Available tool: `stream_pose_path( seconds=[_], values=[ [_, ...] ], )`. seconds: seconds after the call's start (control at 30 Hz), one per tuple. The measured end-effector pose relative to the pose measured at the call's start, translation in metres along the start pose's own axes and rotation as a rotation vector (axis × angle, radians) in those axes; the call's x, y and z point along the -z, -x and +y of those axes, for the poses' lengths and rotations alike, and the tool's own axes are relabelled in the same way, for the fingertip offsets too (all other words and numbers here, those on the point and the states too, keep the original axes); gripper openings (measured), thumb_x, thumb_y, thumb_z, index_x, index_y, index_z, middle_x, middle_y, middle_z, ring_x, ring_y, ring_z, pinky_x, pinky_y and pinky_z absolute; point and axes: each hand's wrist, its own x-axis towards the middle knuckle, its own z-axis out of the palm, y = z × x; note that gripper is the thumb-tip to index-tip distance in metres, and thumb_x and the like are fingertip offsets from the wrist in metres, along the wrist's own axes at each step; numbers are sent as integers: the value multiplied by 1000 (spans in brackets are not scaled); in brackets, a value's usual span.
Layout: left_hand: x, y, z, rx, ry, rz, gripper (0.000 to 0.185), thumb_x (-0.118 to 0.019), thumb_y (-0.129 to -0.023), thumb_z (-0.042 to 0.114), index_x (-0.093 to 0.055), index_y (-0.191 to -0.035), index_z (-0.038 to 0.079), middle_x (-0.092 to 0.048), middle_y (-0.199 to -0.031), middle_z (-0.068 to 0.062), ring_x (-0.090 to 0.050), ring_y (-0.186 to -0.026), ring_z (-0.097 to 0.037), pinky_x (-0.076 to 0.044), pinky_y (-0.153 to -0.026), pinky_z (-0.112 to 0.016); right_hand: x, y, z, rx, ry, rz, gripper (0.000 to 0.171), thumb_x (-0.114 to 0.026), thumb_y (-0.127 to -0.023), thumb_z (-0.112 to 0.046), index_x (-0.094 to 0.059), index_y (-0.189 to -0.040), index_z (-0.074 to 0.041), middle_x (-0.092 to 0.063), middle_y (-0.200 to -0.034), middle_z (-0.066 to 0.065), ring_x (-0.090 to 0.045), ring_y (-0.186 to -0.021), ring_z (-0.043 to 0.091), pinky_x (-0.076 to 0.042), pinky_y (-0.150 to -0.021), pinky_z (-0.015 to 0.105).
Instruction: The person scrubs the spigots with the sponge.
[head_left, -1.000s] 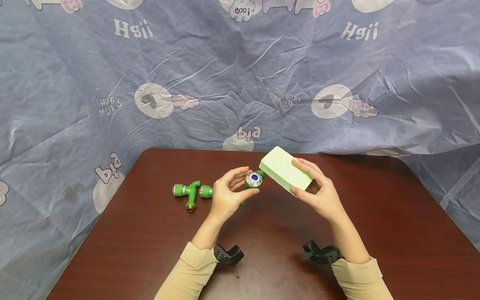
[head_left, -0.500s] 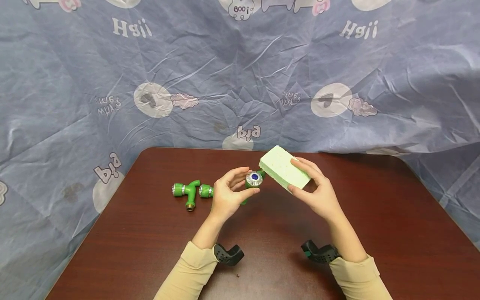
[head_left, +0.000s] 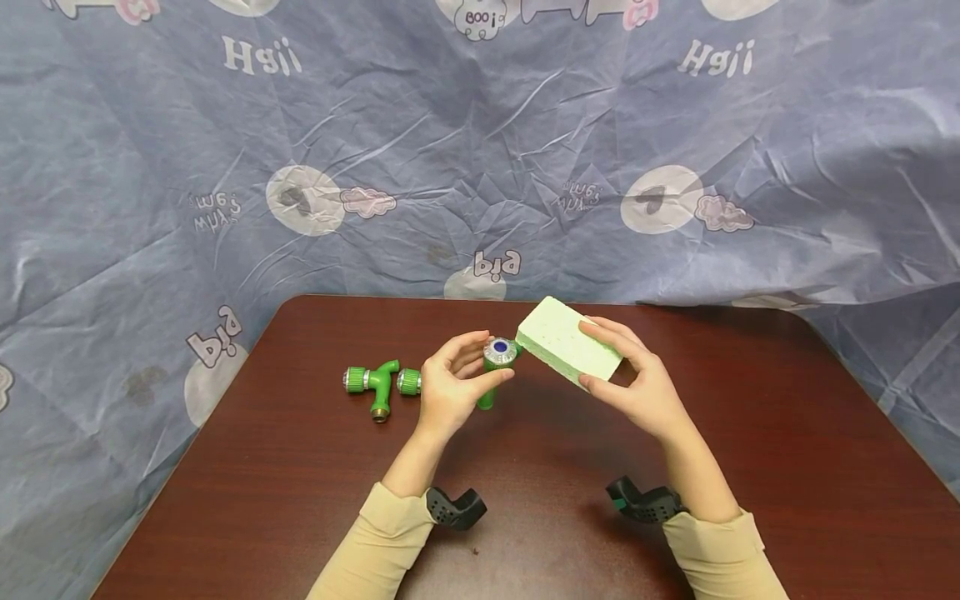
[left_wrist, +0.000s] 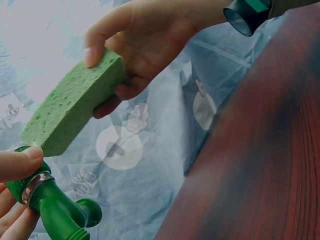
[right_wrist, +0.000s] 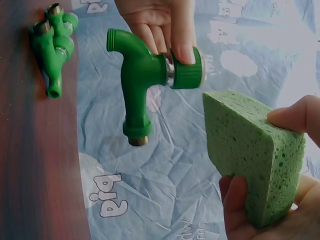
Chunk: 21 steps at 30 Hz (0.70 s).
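Bare tabletop [head_left: 750, 433] is left right of the second tap [head_left: 378, 385]. Only that tap is found at its left.

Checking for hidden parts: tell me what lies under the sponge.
Below the sponge, held by the right hand, only bare brown table shows. The strip directly beneath is covered by sponge and hand.

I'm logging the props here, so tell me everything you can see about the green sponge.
The green sponge is a rectangular block, pale green and porous, looking soft and dry. The right hand holds it above the table by one end, tilted. Its free end points at the knob of the green tap; whether they touch is unclear.
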Motion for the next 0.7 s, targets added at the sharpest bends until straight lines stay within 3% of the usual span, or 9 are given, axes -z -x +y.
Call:
stream_pose_path(
  seconds=[0.2, 0.4, 0.7],
  values=[
    [1, -2, 1, -17, 38, 33, 46, -78, -64, -14, -61, -106, -14, -64, -102, -27, -63, -94, -34, -53, -83, -40, 0, 1, -2, -21, -2, -51, 57, -69, -74, 15, -54, -128, 4, -43, -135, 15, -55, -94, 13, -53, -68, 20],
    [2, -2, 1, -30, 38, 37, 42, -78, -66, -13, -65, -106, -11, -65, -102, -26, -64, -91, -36, -53, -82, -41, -4, 1, 0, -10, -10, -61, 56, -68, -75, 14, -53, -128, 4, -42, -135, 16, -55, -94, 13, -53, -68, 20],
    [3, 0, 2, -25, 60, -65, 43, -73, -72, -14, -60, -113, -14, -61, -113, -27, -60, -102, -38, -51, -84, -47, -2, 1, 1, -50, 16, 8, 56, -67, -75, 12, -54, -128, 2, -43, -135, 12, -56, -90, 12, -52, -67, 18]
  ],
)
